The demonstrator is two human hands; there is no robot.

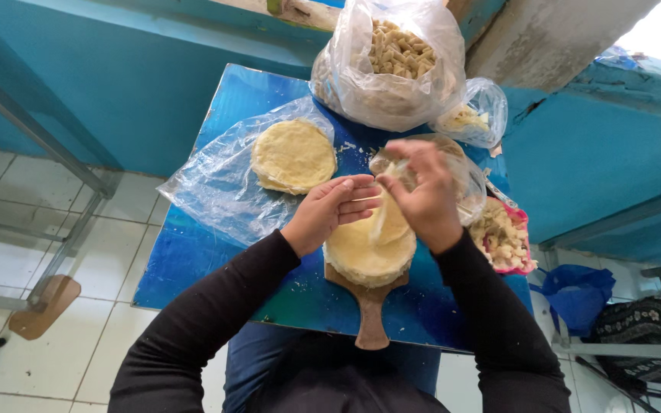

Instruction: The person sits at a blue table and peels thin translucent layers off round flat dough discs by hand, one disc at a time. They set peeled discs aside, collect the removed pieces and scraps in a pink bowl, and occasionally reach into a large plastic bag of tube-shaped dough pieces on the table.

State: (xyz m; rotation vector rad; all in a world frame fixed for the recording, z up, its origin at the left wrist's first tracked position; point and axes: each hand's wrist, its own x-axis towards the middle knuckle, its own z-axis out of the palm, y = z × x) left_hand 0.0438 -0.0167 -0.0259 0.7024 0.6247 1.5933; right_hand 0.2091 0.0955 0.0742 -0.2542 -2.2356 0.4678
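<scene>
On the small blue-painted table [193, 268], a stack of pale round flatbread rounds [365, 256] rests on a wooden paddle board with a handle [369, 313], directly under both hands. To do this well, the top thin sheet [386, 222] should be peeled slowly and evenly, keeping it from tearing. The left hand [330, 210] lies flat and open, fingers extended against the sheet, steadying it. The right hand [422, 195] is pinched closed on the sheet's upper edge, lifting it just above the stack. A second flat round [292, 155] lies on clear plastic [208, 191], near the left hand.
</scene>
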